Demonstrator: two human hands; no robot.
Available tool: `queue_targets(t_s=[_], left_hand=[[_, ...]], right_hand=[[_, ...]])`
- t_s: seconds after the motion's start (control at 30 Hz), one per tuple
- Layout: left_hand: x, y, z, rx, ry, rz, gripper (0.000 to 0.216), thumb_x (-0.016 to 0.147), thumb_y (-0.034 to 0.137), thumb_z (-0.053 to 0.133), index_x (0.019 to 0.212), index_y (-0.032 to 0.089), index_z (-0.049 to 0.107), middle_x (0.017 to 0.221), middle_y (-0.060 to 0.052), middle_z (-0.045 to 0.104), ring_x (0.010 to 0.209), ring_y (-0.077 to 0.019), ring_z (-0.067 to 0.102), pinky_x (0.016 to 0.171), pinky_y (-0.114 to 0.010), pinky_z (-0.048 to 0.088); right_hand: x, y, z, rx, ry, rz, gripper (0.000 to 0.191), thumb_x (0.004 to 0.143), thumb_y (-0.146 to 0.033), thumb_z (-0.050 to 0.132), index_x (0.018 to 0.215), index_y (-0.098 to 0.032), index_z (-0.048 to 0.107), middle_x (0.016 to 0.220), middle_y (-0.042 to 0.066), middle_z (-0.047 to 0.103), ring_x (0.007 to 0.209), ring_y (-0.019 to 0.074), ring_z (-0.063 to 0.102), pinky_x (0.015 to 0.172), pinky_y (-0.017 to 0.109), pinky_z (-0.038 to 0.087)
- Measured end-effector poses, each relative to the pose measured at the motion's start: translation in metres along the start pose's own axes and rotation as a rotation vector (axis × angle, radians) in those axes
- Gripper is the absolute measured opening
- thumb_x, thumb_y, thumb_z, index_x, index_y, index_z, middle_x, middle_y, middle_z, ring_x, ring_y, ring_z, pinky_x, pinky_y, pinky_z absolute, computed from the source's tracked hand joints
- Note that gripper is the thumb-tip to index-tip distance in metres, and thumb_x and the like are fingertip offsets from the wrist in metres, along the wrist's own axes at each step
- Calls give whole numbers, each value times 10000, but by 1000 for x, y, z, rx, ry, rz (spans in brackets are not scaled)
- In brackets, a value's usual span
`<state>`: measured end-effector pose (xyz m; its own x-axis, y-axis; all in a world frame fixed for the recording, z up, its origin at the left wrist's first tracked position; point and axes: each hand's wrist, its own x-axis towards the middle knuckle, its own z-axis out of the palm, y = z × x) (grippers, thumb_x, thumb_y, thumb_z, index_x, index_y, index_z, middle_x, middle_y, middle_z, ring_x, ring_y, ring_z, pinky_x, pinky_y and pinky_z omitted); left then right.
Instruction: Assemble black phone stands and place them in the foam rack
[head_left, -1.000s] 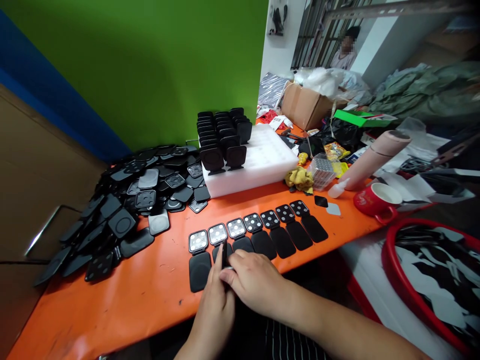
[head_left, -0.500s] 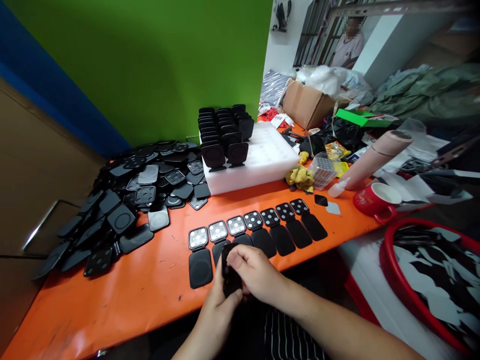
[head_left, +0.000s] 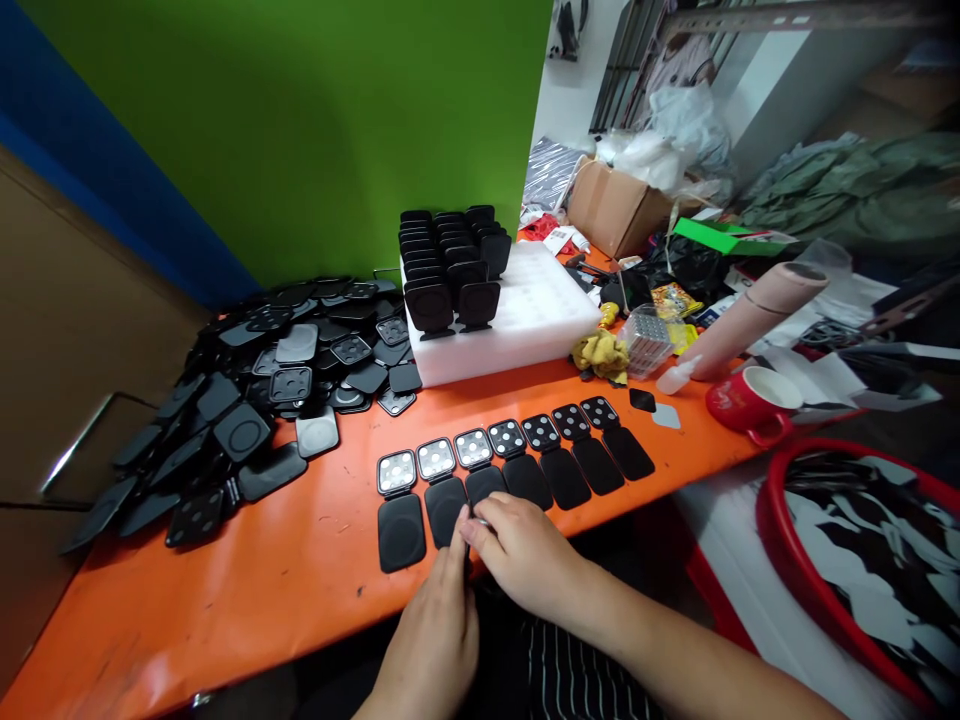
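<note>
My left hand (head_left: pixel 442 625) is closed along a black hinged panel (head_left: pixel 468 560), turned nearly edge-on so that mostly its thin side shows. Against the panel's upper end press the fingertips of my right hand (head_left: pixel 529 555). A small silvery piece (head_left: pixel 483 522) peeks out between the right thumb and fingers. Just beyond both hands lies a row of opened black hinged panels (head_left: pixel 400 535); their smaller upper plates (head_left: pixel 396 472) carry round silver discs, and their larger lower plates are plain black.
A heap of black panels (head_left: pixel 244 435) covers the table's left side. Black stands (head_left: pixel 450 270) fill part of a white foam block (head_left: pixel 517 335). To the right are a yellow cloth (head_left: pixel 600 358), a clear box (head_left: pixel 646 340), a pink flask (head_left: pixel 757 320), a red mug (head_left: pixel 754 400) and a red-rimmed tub (head_left: pixel 772 500).
The panel in my hands has turned from showing its dotted face to nearly edge-on. My left fingers have straightened along it, and my right hand has shifted slightly lower.
</note>
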<state>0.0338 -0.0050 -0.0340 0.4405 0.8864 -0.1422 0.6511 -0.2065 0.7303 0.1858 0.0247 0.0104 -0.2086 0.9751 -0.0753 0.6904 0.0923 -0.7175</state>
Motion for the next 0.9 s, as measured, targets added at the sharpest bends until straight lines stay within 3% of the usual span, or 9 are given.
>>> queue_targets(t_s=[0.23, 0.33, 0.47, 0.53, 0.67, 0.77, 0.9], left_hand=[[1, 7, -2, -158, 32, -67, 499, 876, 244, 378, 1355, 162, 264, 1296, -149, 456, 1177, -246, 446, 964, -417, 368], [10, 10, -10, -390, 120, -160, 452, 870, 358, 424, 1284, 183, 373, 1269, -102, 492, 1189, -230, 429, 981, -380, 353], [19, 12, -26, -640, 159, -216, 392, 871, 408, 408, 1169, 164, 486, 1157, -87, 578, 1074, -229, 527, 905, -348, 422], [19, 12, -32, -640, 136, -204, 378, 869, 398, 414, 1150, 163, 507, 1119, -87, 597, 1038, -229, 546, 886, -349, 431], [12, 12, -34, -449, 172, -85, 330, 870, 336, 419, 1164, 225, 520, 1172, -63, 559, 1099, -217, 496, 939, -360, 384], [10, 13, -32, -326, 183, -4, 299, 867, 297, 426, 1140, 262, 540, 1167, -50, 557, 1087, -212, 499, 940, -369, 380], [16, 19, -36, -432, 161, -59, 285, 846, 338, 469, 1081, 224, 584, 1096, -70, 592, 1023, -221, 536, 896, -357, 415]], right_hand=[[1, -3, 5, 139, 129, -40, 209, 823, -266, 484, 641, -166, 510, 674, -15, 512, 637, 97, 460, 588, 224, 316], [4, 0, 5, 440, 25, -13, 246, 852, -327, 444, 684, -163, 520, 683, -11, 518, 653, 100, 474, 601, 220, 345], [5, 8, 7, 936, -204, 187, 293, 867, -427, 387, 814, -167, 509, 669, -23, 481, 512, 72, 417, 489, 204, 341], [3, 8, 7, 987, -223, 222, 324, 860, -462, 390, 814, -161, 502, 654, -22, 480, 493, 70, 417, 479, 207, 344], [-5, 1, 8, 860, -150, 182, 395, 847, -516, 391, 694, -161, 471, 560, -43, 420, 510, 73, 396, 504, 211, 322], [-12, -3, 16, 982, -133, 252, 395, 845, -540, 376, 749, -170, 474, 558, -60, 345, 482, 63, 308, 470, 208, 267], [-16, 0, 27, 1055, -122, 257, 396, 833, -546, 400, 729, -168, 452, 564, -60, 319, 488, 62, 273, 459, 205, 236]])
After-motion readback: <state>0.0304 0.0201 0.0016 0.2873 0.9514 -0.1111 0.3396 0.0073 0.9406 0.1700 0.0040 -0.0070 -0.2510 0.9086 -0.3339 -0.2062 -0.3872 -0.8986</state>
